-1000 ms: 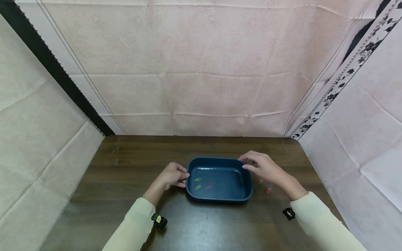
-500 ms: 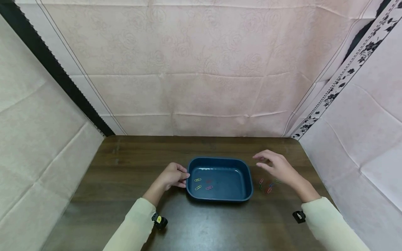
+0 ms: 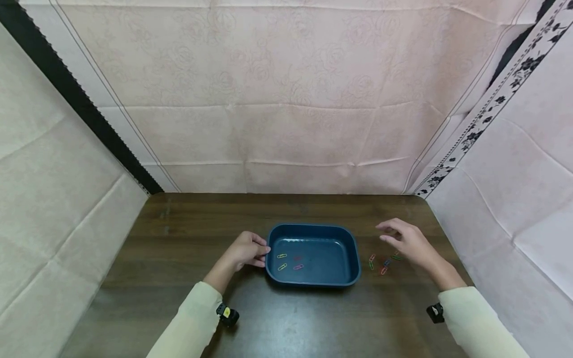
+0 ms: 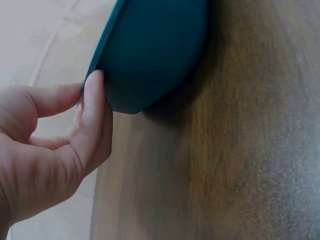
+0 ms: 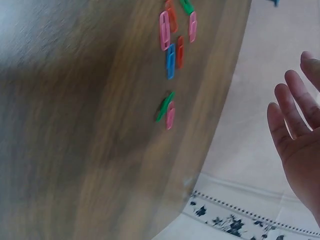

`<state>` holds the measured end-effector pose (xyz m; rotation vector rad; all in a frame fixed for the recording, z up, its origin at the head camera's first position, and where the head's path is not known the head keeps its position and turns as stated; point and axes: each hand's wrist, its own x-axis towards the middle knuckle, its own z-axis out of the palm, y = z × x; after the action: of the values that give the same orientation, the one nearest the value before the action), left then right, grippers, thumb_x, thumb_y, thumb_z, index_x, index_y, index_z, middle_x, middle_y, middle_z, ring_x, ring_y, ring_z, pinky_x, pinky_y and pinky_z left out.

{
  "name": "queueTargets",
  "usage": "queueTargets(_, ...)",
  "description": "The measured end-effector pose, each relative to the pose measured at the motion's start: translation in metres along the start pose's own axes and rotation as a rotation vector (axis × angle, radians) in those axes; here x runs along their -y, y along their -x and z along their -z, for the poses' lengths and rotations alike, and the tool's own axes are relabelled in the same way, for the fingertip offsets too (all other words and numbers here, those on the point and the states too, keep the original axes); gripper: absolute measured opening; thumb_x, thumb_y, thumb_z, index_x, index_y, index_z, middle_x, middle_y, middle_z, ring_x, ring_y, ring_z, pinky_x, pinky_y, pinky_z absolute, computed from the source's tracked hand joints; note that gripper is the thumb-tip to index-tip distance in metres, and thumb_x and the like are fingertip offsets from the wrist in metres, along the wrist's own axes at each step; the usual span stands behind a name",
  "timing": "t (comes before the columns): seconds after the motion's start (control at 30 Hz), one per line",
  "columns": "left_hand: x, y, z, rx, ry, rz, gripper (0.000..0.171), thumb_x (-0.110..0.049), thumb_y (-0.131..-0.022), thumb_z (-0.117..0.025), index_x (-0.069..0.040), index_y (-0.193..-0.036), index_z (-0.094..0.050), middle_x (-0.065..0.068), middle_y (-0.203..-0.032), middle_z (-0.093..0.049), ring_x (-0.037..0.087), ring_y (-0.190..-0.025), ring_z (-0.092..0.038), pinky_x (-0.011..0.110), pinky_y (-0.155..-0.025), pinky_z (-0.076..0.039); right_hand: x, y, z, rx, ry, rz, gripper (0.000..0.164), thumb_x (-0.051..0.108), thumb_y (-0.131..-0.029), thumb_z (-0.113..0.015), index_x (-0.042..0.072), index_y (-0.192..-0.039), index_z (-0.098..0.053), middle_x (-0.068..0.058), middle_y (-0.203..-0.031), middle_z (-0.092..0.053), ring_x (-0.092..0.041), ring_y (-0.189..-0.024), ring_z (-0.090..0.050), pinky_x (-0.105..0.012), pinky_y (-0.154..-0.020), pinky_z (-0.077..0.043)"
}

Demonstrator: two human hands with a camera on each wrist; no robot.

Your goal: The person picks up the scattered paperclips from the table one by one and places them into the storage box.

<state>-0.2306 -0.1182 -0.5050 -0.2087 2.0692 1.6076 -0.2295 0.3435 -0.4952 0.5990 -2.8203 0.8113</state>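
A dark blue rectangular tray [image 3: 313, 284] sits on the wooden table with several yellow, pink and red paper clips [image 3: 298, 267] lying in its left half. At its left end my left hand [image 3: 247, 251] pinches the rim between thumb and fingers; the left wrist view shows the fingertips [image 4: 94, 82] on the tray's edge. To the right of the tray, my right hand [image 3: 411, 242] hovers with loosely bent fingers and holds nothing. Close below it lie several loose paper clips [image 3: 384, 271]; in the right wrist view pink, red, green and blue clips [image 5: 171, 61] show.
The brown wooden table [image 3: 197, 298] has its far edge against a hanging pale cloth [image 3: 286, 124]. More cloth hangs at the left and right sides, the right one with a black floral border [image 3: 474, 134].
My right hand has moved right, from the tray's far right corner to above the loose paper clips. The left hand and the tray have stayed in place.
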Motion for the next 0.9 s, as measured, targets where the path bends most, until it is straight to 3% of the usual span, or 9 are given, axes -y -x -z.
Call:
queueTargets(0.6,0.000,0.000,-0.001,0.002,-0.001,-0.014,0.021,-0.003,-0.098,-0.068,0.006,-0.116,-0.060,0.020,-0.097,-0.066,0.020,-0.069,-0.068,0.035,-0.068,-0.066,-0.041,0.029,-0.001,0.066,0.054,-0.100,0.029,0.001,-0.092,-0.074,0.005,-0.121,-0.071,-0.012,-0.117,-0.071,-0.034,-0.106,-0.068,-0.053,-0.086,-0.059)
queueTargets(0.9,-0.001,0.000,-0.001,-0.001,-0.004,-0.006,0.021,-0.003,-0.099,-0.067,0.006,-0.116,-0.061,0.019,-0.096,-0.066,0.020,-0.069,-0.068,0.035,-0.068,-0.066,-0.056,0.036,-0.004,0.077,0.085,-0.099,0.031,-0.001,-0.088,-0.077,0.006,-0.118,-0.072,-0.012,-0.117,-0.072,-0.034,-0.106,-0.068,-0.052,-0.087,-0.058)
